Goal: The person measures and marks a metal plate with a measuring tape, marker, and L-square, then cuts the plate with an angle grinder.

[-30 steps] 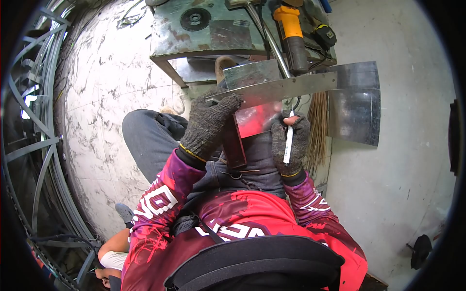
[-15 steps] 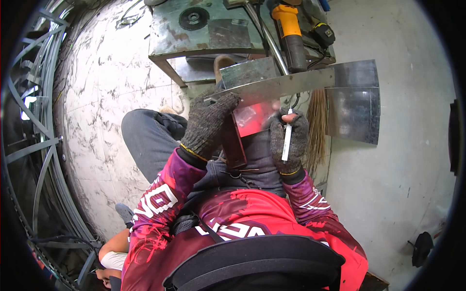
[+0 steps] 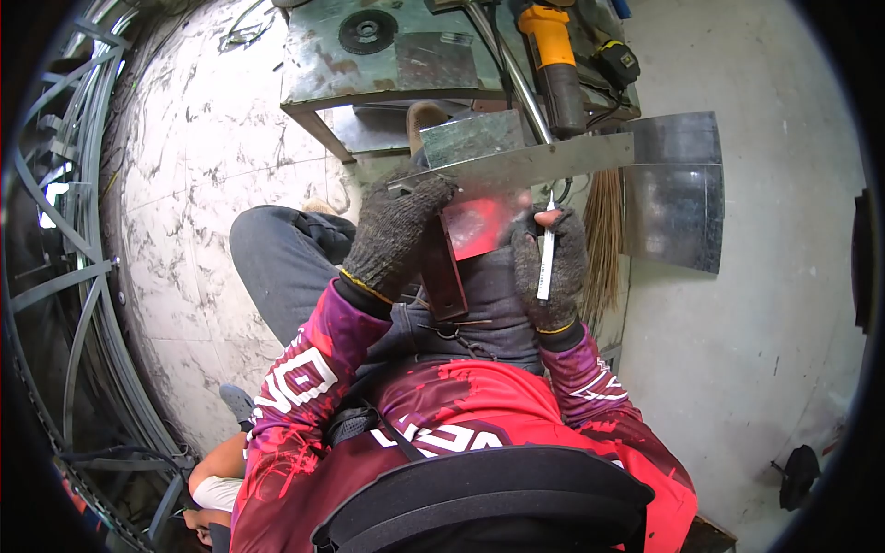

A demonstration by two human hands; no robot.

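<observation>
My left hand (image 3: 396, 230), in a dark grey knit glove, is closed around the corner of a try square. Its long steel blade (image 3: 572, 157) stretches to the right, and the dark red stock (image 3: 446, 288) points down toward my lap. Beneath the blade lies a shiny sheet metal piece (image 3: 472, 138), whose near part mirrors my red shirt; the left fingers' hold on it is hidden. In my gloved right hand (image 3: 562, 263) is a white marker pen (image 3: 546, 258), tip upward, just below the blade. The bare thumb tip presses on the pen.
A metal work table (image 3: 318, 69) ahead carries a black disc (image 3: 368, 33), an orange angle grinder (image 3: 550, 60) and a tape measure (image 3: 618, 63). To the right are a straw broom (image 3: 601, 249) and sheet metal (image 3: 678, 207). Steel bars (image 3: 88, 184) line the left; another person's leg (image 3: 217, 465) shows low left.
Both hands stay almost in place. The square and the pen shift only very slightly.
</observation>
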